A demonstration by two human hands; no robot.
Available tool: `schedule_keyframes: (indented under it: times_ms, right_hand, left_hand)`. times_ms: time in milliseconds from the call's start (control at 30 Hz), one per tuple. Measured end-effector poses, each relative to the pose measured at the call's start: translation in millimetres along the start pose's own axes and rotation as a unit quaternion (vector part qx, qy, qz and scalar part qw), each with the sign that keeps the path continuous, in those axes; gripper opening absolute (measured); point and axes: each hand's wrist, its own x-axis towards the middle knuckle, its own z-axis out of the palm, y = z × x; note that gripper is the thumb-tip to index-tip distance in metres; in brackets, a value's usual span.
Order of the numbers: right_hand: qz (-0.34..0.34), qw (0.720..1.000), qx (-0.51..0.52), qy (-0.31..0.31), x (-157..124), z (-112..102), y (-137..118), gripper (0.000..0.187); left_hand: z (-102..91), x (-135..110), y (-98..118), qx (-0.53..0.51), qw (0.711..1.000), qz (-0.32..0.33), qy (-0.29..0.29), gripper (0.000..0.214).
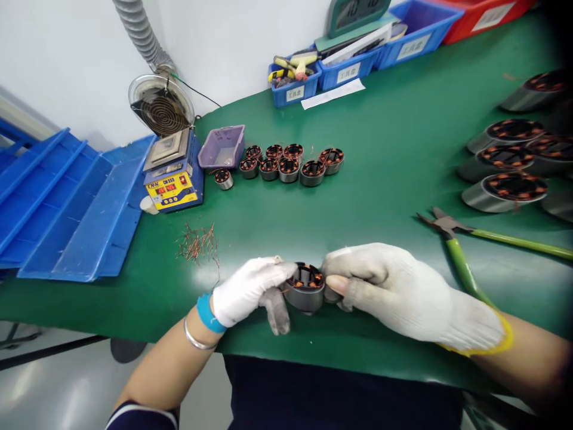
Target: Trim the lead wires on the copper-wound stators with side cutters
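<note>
A motor stator (305,298), a grey metal ring with a black core and copper windings, is between my hands near the table's front edge. My left hand (253,289), in a white glove, holds it from the left, fingers over its rim and thumb hanging lower. A thin copper wire shows near those fingers. My right hand (385,289), in a white knitted glove with a bare thumb tip, is closed against the stator's right side. Any wire in that pinch is hidden. To the right lie green-handled cutting pliers (447,227), jaws apart.
Copper wire offcuts (197,243) lie left on the green table (380,173). Several smaller stators (289,169) stand behind, beside a purple bin (222,147) and a blue-yellow solder pot unit (173,188). Larger stators (505,191) stand right. Blue tool boxes (295,94) line the back.
</note>
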Motion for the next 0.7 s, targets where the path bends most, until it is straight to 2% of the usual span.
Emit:
schedule_keyframes:
  times_ms: [33,133,233,300,367,433,500,533,600,667,700]
  right_hand:
    - [0.021,0.999,0.031,0.000,0,0,2,0.045]
    - [0.061,0.993,0.099,-0.002,0,0,7,0.048]
    - [0.036,0.998,0.046,-0.007,0,1,8,0.045]
    - [0.046,0.997,0.058,-0.020,0,3,7,0.045]
    - [0.082,0.986,0.137,-0.037,0,5,8,0.047]
    - [0.111,0.967,0.226,-0.050,0,8,10,0.049]
    - [0.119,0.947,0.293,-0.055,0,11,14,0.051]
    - [0.119,0.939,0.317,-0.056,0,12,16,0.051]
    - [0.118,0.926,0.353,-0.062,0,12,17,0.052]
    - [0.111,0.922,0.363,-0.075,-1,11,14,0.052]
    - [0.107,0.925,0.356,-0.080,-2,10,12,0.052]
  left_hand:
    - [-0.6,0,2,-0.021,1.000,-0.006,-0.015,0.058]
    - [3.0,-4,6,-0.043,0.998,0.031,0.016,0.066]
    - [7.8,-6,7,-0.030,0.999,0.017,0.028,0.063]
    - [9.6,-6,5,-0.020,0.999,0.025,0.041,0.057]
    - [10.6,-5,2,-0.015,0.995,0.082,0.059,0.056]
    - [11.5,-6,1,0.021,0.978,0.192,0.083,0.053]
    - [12.6,-9,1,0.134,0.928,0.334,0.096,0.046]
    - [13.4,-10,2,0.209,0.887,0.400,0.097,0.041]
    - [15.5,-14,2,0.350,0.785,0.508,0.066,0.028]
    - [17.7,-16,0,0.432,0.699,0.569,0.018,0.025]
    - [18.3,-17,-2,0.440,0.686,0.579,0.023,0.026]
